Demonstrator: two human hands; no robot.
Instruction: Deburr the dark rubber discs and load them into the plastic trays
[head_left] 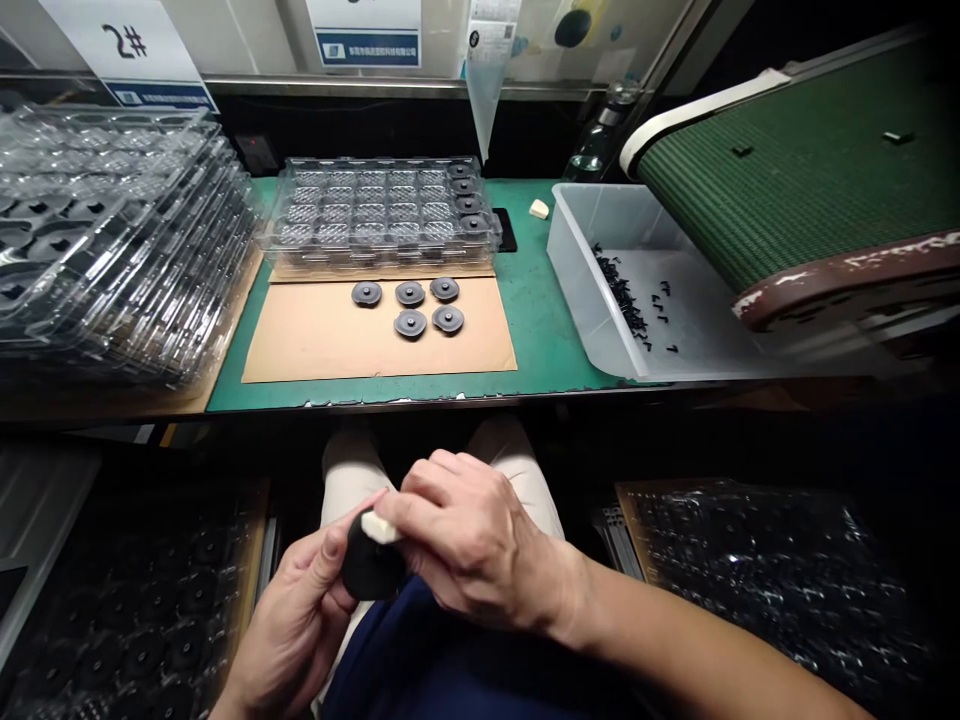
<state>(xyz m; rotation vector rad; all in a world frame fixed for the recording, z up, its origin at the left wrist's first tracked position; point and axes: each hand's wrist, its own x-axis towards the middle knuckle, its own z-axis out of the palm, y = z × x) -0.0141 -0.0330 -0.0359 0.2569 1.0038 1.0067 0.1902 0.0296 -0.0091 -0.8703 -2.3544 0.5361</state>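
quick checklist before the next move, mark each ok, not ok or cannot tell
1. Left hand gripping the black disc: ok.
2. Right hand holding the white block at the disc: ok.
3. Five discs lying on the cardboard: ok.
4. Clear tray filled: not ok, dark parts show only along its right end.
5. Disc surface under the block clean: cannot tell, it is covered.

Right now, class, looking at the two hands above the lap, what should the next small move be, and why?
Probably a short, light stroke of the white block across the black disc: the right hand holds the block at the disc's face, while the left hand grips the disc's edge.
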